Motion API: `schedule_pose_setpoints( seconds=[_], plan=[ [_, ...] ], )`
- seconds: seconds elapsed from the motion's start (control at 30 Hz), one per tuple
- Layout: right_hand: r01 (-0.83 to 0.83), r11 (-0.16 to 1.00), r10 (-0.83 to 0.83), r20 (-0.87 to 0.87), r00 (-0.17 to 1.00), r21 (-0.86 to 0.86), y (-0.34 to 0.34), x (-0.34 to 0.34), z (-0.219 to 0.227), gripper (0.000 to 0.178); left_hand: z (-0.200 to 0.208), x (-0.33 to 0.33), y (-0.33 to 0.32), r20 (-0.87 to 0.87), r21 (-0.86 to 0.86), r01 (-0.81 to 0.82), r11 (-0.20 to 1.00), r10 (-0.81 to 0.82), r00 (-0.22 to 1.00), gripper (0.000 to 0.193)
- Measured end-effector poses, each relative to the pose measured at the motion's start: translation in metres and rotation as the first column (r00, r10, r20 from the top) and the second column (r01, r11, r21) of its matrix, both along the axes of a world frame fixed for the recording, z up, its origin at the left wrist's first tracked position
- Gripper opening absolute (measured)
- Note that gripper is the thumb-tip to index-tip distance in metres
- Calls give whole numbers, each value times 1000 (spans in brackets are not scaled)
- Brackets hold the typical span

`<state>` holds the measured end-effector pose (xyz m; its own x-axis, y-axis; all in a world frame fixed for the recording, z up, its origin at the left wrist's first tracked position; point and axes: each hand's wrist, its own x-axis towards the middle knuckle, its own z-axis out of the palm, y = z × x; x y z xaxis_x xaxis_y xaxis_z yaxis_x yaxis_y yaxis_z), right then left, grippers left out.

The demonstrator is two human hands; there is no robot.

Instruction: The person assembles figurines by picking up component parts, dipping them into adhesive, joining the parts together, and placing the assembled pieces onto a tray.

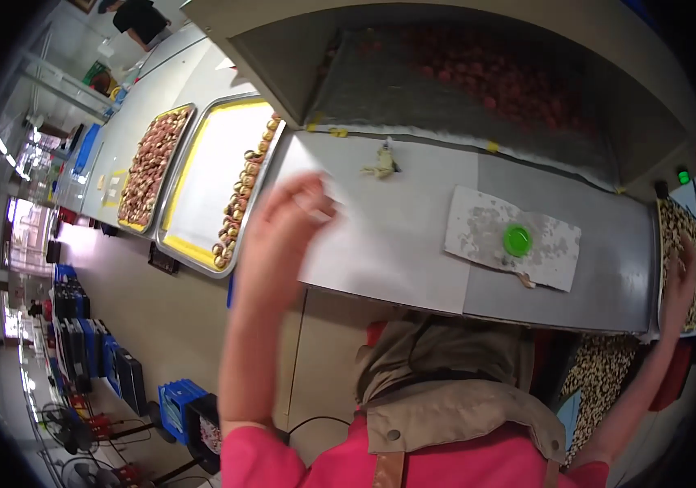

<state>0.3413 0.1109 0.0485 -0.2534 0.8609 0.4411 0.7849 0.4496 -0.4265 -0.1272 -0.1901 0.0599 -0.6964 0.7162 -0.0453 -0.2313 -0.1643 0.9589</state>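
Note:
My left hand (293,213) is raised over the white work surface (397,252), beside the metal tray (202,187). It is smeared by motion and its fingers look curled. Something whitish shows at the fingers, too blurred to name. Along that tray's right side runs a band of small round brown-and-gold pieces (244,180). At the far right my right hand (680,276) reaches over a tray of small pale and dark pieces (673,220), its fingers stretched out. A small green round dish (517,240) sits on a stained white board (478,228) between the hands.
A second tray full of reddish-brown pieces (153,167) lies farther left. A crumpled pale scrap (382,161) rests near the hooded cabinet (283,49), which holds reddish pieces (502,77). Blue crates (181,407) stand on the floor. Another person (141,20) is at the far left.

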Motion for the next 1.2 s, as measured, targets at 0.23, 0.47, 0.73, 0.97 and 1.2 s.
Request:
schedule_pose_setpoints(
  seconds=[0.23, 0.47, 0.73, 0.97, 1.2],
  plan=[
    [201, 979, -201, 414, 888, 45, 64, 140, -40, 36, -24, -196, -23, -652, -304, -377, 875, 97, 752, 31],
    [99, 995, -96, 264, 960, 4, 62, 146, -45, 21, -44, -194, 4, -744, -464, -419, 781, -87, 662, 30],
    [241, 968, -225, 180, 958, -72, 74, 188, -45, 27, -58, -186, 26, -763, -408, -360, 839, -96, 639, 32],
    [122, 964, -179, -240, 954, -234, -8, 37, -10, 23, -20, -62, 111, -870, -218, -213, 953, -91, 485, 18],
    [-304, 864, 208, -265, 941, -401, -61, -89, -27, 17, -71, 9, 261, -936, -220, 26, 975, -218, 278, 25]
  ],
)
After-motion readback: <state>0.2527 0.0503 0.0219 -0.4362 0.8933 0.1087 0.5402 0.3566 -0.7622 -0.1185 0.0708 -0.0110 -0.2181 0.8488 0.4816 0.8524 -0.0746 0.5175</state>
